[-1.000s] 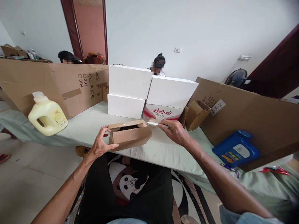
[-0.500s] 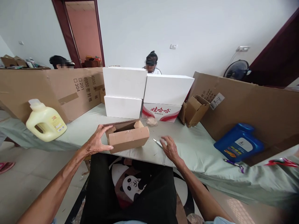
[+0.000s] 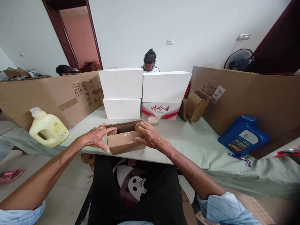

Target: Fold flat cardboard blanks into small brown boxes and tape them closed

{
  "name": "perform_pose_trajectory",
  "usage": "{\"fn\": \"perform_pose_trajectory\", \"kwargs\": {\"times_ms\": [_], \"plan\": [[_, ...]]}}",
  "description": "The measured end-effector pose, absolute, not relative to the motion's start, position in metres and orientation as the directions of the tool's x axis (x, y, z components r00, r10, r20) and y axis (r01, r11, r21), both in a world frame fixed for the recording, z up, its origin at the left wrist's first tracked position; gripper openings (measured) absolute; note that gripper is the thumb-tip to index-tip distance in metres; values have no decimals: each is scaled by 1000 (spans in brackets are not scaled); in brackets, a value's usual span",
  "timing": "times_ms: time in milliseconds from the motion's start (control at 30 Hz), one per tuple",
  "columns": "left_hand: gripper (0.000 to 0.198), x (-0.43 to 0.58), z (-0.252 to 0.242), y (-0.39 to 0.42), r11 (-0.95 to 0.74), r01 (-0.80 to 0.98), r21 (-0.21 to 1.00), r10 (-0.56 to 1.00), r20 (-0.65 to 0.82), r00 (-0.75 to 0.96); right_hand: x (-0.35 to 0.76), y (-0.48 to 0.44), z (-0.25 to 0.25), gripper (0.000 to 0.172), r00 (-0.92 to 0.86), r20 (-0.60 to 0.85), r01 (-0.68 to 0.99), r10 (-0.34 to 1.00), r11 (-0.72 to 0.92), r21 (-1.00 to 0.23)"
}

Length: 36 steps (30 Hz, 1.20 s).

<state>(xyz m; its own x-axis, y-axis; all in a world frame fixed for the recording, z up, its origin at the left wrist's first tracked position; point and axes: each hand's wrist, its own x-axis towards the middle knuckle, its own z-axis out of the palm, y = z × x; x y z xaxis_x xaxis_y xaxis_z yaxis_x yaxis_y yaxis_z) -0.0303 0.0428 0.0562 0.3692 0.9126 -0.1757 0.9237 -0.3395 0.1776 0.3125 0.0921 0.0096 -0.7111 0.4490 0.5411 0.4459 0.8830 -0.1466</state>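
A small brown cardboard box (image 3: pixel 123 144) stands open at the top on the table edge in front of me. My left hand (image 3: pixel 98 137) grips its left end, with fingers over the upper edge and the thumb low beside the front corner. My right hand (image 3: pixel 151 136) holds the right end, fingers over the flap and thumb on the front wall. Clear tape shines on that wall. Behind the right fingers lies a crumpled clump of clear tape or film (image 3: pixel 152 120). The white-handled knife seen earlier is hidden from view.
White boxes (image 3: pixel 120 83) are stacked behind, one with red print (image 3: pixel 161 110). A yellow jug (image 3: pixel 48 128) stands left, a blue bottle (image 3: pixel 243 135) and purple pen (image 3: pixel 239 159) right. Large cardboard panels (image 3: pixel 225 103) flank the green-covered table (image 3: pixel 187 150). Two people sit beyond.
My right hand has moved left from beside the knife onto the right end of the box. My left hand stays at the left end. The view has shifted slightly.
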Motion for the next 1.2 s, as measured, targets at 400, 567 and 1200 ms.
{"fn": "perform_pose_trajectory", "kwargs": {"times_ms": [400, 567, 1200], "plan": [[97, -46, 22, 43, -482, 694, 535, 874, 348, 339, 319, 97, 18, 26, -695, 458, 474, 554, 832, -288], [92, -47, -1, 42, -451, 621, 641, 881, 432, 193, 318, 96, 38, 16, -717, 363, 529, 595, 804, -272], [87, -48, -4, 31, -452, 610, 650, 887, 401, 229, 288, 86, 65, 23, -880, 146, 441, 453, 891, -105]]}}
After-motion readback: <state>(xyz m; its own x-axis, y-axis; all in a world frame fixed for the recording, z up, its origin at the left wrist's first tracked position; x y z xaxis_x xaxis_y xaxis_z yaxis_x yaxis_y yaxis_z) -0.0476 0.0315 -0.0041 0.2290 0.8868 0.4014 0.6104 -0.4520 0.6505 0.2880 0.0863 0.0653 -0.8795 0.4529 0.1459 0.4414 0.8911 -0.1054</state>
